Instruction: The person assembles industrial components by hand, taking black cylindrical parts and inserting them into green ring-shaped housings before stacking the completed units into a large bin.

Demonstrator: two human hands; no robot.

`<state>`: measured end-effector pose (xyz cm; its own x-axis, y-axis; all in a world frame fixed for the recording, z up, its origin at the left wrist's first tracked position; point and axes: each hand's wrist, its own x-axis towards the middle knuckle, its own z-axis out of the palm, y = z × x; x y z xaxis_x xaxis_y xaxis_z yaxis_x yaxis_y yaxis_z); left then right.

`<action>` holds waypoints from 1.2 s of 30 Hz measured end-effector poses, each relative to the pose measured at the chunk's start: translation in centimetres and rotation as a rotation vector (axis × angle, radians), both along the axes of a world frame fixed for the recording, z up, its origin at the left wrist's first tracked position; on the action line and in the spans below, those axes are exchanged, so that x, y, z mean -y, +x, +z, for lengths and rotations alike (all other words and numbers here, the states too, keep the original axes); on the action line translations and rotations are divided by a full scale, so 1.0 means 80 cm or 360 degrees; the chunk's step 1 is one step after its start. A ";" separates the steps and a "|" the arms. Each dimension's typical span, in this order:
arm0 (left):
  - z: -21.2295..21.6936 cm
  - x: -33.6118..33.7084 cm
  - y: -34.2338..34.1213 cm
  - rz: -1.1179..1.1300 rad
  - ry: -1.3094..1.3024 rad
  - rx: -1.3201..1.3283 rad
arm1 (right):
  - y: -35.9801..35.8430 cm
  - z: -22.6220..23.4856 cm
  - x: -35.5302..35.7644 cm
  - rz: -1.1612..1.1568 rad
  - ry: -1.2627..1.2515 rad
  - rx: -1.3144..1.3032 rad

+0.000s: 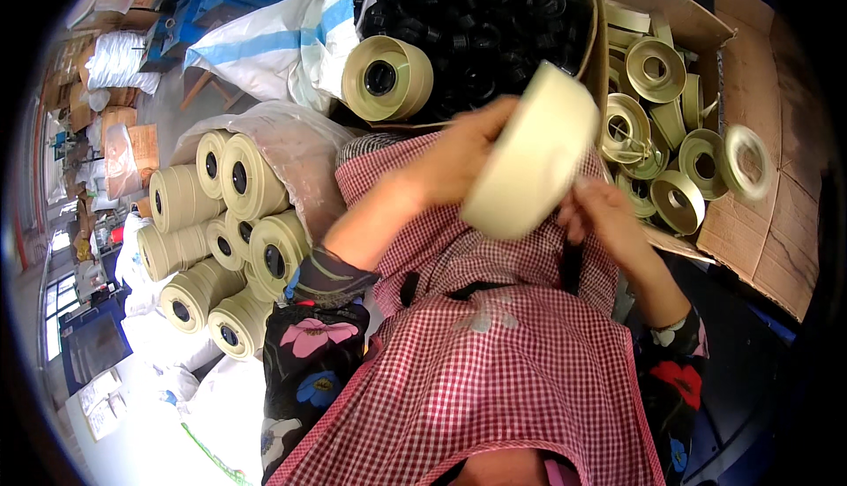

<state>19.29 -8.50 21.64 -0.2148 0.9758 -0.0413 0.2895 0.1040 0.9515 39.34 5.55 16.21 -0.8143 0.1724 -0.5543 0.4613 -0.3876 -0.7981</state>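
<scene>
- The cup (536, 155) is up in the air above the lap, tilted, between the left hand (472, 151) and the right hand (609, 217), in front of the apron (476, 354)
- The left grip is closed on the cup's left side and bears its weight; spread fingers and even pressure should serve best, since a smooth curved wall could roll under a light hold
- The right grip is half curled at the cup's lower right edge; with the blur I cannot tell whether it touches the cup or pinches anything
- The step in hand looks like steadying the cup with one hand while the other works at its edge, so both wrists would do well to move together
- A second cup (420, 89), a black ring (380, 78) at its centre, sits by the black parts (476, 41), near the left forearm; a low elbow should spare it a knock
- The carton (763, 221) of cream parts (666, 56) is close on the right, and the stack (176, 197) lies to the left, so small, tidy movements suit this spot
</scene>
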 end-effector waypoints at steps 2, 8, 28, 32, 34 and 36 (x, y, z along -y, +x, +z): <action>-0.011 0.027 -0.050 0.0333 0.0074 -0.0146 | 0.009 -0.009 -0.031 -0.0205 0.0606 -0.0063; -0.070 0.073 -0.201 0.1236 -0.0701 -0.0751 | 0.129 -0.128 -0.238 -0.0527 0.2077 0.0627; -0.223 -0.037 -0.093 0.0958 -0.1483 -0.0998 | 0.144 -0.132 -0.198 0.0196 0.1359 0.1088; -0.230 -0.018 -0.104 0.0889 -0.1200 -0.0892 | 0.133 -0.063 -0.165 -0.0581 0.1009 0.0510; -0.178 -0.020 -0.086 0.0920 -0.0993 -0.0492 | 0.115 -0.033 -0.136 -0.0766 0.0885 0.0078; -0.143 -0.027 -0.049 0.0975 -0.0413 -0.0022 | 0.087 -0.008 -0.095 -0.0815 0.0628 -0.0184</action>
<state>15.33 -6.31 10.19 -0.7299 0.6357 -0.2514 0.1172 0.4787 0.8701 46.31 13.17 15.56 -0.6257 0.7265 -0.2842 0.1990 -0.2035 -0.9586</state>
